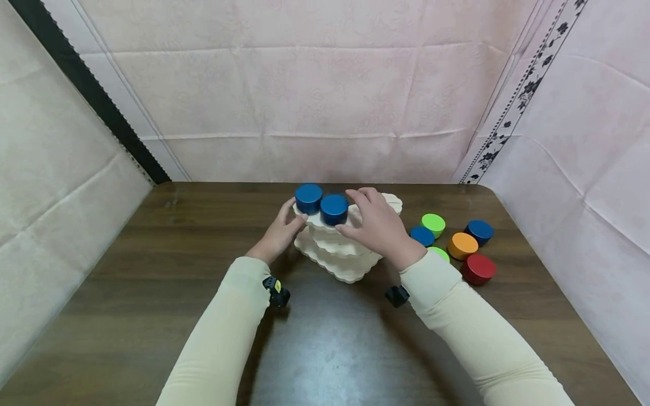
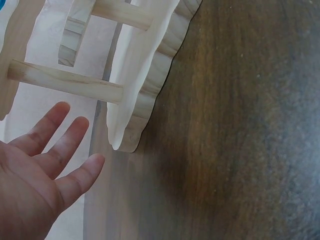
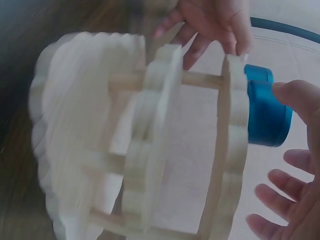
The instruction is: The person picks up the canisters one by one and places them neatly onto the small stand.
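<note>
A pale wooden tiered stand [image 1: 347, 269] with scalloped edges rises from the table, its shelves joined by round posts [image 2: 75, 82]. Two blue round tins [image 1: 308, 198] sit side by side on its top tier. My left hand [image 1: 278, 230] is at the left edge of that tier, fingers [image 2: 75, 135] extended and spread beside a post; its thumb meets the tier's edge in the right wrist view. Over the top tier, my right hand [image 1: 374, 225] has its fingers spread. Its thumb tip is right at the nearer blue tin [image 3: 267, 117], while the other fingers stand apart from it.
On the table right of the stand, near my right forearm, is a cluster of round tins: green [image 1: 433, 224], orange [image 1: 462, 246], red [image 1: 478, 269] and blue [image 1: 479, 231], among others. Pale cloth walls [image 1: 325, 113] rise behind the wooden table [image 1: 203, 316] and at both sides.
</note>
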`<action>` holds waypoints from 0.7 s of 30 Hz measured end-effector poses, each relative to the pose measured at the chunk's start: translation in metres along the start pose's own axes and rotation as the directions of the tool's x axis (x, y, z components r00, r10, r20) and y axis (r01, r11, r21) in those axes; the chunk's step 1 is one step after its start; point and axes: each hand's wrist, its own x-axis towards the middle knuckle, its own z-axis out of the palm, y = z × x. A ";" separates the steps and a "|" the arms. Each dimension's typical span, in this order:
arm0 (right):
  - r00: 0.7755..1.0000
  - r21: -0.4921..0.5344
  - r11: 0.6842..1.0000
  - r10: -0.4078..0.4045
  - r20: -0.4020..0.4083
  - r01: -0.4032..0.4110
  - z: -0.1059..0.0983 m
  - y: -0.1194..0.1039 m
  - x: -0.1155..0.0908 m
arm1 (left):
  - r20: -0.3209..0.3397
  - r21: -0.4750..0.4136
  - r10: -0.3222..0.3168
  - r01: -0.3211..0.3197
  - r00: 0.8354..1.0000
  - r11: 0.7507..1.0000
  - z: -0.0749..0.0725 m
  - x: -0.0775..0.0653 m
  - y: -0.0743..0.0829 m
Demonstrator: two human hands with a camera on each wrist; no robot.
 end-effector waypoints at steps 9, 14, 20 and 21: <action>0.995 -0.062 0.997 -0.041 -0.094 0.035 -0.004 0.019 -0.018 | 0.008 -0.013 -0.008 0.009 1.000 1.000 0.000 0.000 0.000; 0.987 -0.090 0.995 -0.065 -0.147 0.052 -0.010 0.037 -0.030 | 0.013 0.003 -0.011 0.011 1.000 1.000 -0.001 -0.001 0.000; 0.978 -0.124 0.991 -0.081 -0.195 0.057 -0.017 0.052 -0.043 | 0.021 0.011 -0.016 0.016 1.000 1.000 -0.001 -0.001 0.000; 0.975 -0.134 0.989 -0.087 -0.202 0.061 -0.018 0.054 -0.045 | 0.023 0.012 -0.018 0.018 1.000 1.000 -0.001 -0.001 0.000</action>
